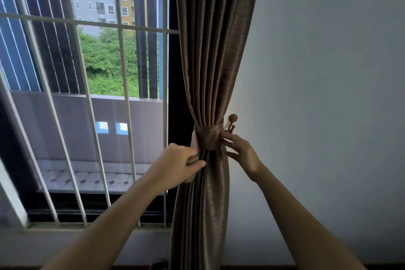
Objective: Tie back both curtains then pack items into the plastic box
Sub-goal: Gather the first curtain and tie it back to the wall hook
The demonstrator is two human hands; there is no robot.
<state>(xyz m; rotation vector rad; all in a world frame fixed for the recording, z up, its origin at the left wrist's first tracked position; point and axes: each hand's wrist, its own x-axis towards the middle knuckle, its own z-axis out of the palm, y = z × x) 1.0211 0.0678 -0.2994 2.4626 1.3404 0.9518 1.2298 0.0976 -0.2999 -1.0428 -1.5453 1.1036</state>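
Two bare forearms reached up from the lower edge of the view toward the curtain (210, 50), a brown pleated panel that hung at the right side of the window and was gathered to a narrow waist by a tieback band (208, 138) of the same cloth. The left hand (182, 162) gripped the folds at the curtain's left edge just below the band, fingers curled round the cloth and hiding that part of it. The right hand (241, 149) was spread, its straight fingertips touching the right side of the band, with nothing held. Just beside these fingertips a small wooden hook (232, 121) projected from the pale wall (328, 72); whether the band was looped over it could not be told. The curtain covered the right edge of the window. Left of it, white window bars (122, 72) crossed the opening. Beyond the bars lay a tiled balcony floor (92, 178) and a grey parapet (72, 129), then green trees (105, 61), and farthest off, apartment blocks (96, 0).
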